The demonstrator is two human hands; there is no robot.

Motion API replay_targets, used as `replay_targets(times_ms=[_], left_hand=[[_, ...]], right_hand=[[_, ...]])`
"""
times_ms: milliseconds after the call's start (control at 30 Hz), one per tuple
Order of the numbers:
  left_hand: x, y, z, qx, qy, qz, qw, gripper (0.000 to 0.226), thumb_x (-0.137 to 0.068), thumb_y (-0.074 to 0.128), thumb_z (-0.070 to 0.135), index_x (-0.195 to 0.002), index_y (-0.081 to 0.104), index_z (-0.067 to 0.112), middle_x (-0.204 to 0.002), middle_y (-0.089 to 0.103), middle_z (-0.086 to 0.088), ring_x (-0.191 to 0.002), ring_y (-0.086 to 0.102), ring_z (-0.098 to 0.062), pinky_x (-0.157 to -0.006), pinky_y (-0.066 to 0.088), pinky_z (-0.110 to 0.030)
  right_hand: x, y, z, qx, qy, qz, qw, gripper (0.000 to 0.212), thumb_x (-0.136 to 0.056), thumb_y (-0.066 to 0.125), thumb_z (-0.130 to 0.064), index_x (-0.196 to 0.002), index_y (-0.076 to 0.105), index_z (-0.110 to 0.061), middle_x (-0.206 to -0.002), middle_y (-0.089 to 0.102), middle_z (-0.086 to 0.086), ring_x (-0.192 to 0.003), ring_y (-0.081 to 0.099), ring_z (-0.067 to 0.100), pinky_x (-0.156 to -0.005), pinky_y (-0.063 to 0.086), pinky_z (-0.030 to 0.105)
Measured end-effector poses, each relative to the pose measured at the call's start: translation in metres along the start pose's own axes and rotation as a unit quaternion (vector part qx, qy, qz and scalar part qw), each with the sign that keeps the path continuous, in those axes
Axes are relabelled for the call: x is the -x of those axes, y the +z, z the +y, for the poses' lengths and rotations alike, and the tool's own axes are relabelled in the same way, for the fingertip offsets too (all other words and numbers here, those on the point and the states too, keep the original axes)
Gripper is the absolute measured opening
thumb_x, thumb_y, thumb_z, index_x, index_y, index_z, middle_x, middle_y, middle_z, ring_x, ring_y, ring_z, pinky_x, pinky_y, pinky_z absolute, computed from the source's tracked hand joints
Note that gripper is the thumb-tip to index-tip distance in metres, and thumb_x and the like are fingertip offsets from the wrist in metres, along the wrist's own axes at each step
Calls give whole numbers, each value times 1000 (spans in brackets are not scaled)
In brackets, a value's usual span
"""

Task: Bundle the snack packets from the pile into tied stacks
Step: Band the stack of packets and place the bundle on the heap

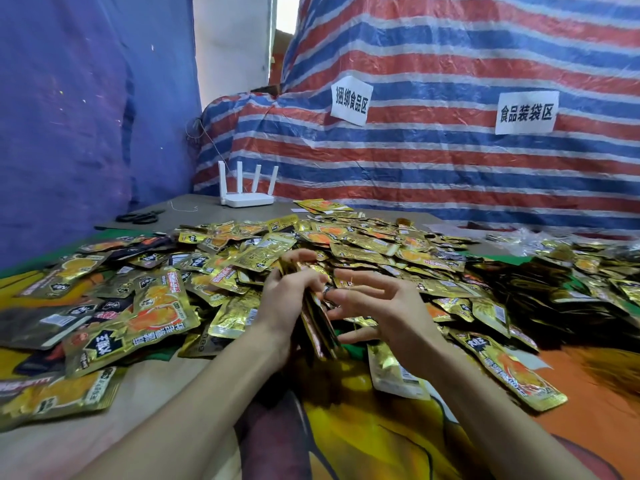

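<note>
Your left grip (287, 299) is curled round a stack of snack packets (320, 327), held on edge over the desk (156, 403) near its front edge. Your right grip (381, 306) is spread and holds nothing, with its fingertips at the stack's side. No tie visible on that stack.

My read: you're squaring the stack and tying hasn't begun.

The pile (346, 237) of loose gold packets runs across the desk's middle, left edge to right. I can't make out any tied stack, so nearly all the work is left.

Scissors (138, 216) and a bit of string (183, 206) lie toward the far left corner. A router (247, 199) sits at the far edge, with striped tarp (450, 161) behind.
</note>
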State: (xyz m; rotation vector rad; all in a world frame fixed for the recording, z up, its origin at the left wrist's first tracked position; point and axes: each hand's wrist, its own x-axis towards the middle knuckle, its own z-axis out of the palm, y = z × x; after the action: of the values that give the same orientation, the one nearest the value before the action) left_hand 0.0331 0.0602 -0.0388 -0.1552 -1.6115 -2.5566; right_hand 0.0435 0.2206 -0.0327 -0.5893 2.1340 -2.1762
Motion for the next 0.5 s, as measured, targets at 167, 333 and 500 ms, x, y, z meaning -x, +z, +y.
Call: replay_targets(times_ms=[167, 333, 500], left_hand=[[0, 1, 4, 30, 122, 125, 984, 38, -68, 61, 2, -84, 69, 35, -71, 61, -1, -63, 57, -21, -61, 49, -39], [3, 6, 4, 22, 175, 166, 970, 40, -66, 64, 13, -95, 63, 40, -71, 59, 6, -72, 56, -25, -67, 49, -46], [3, 7, 3, 34, 165, 163, 972, 39, -76, 67, 13, -105, 62, 38, -80, 61, -2, -76, 60, -28, -71, 53, -47]], right_hand=[[3, 10, 0, 100, -6, 20, 995, 45, -65, 86, -34, -105, 79, -14, -96, 79, 2, -90, 76, 15, -65, 62, 31], [8, 25, 3, 189, -18, -1, 982, 50, -60, 87, -43, -108, 75, -34, -95, 73, -26, -96, 65, -11, -82, 63, 42], [8, 32, 7, 218, -63, 6, 974, 64, -56, 88, -49, -115, 66, -37, -97, 66, -37, -95, 56, -26, -77, 51, 6]])
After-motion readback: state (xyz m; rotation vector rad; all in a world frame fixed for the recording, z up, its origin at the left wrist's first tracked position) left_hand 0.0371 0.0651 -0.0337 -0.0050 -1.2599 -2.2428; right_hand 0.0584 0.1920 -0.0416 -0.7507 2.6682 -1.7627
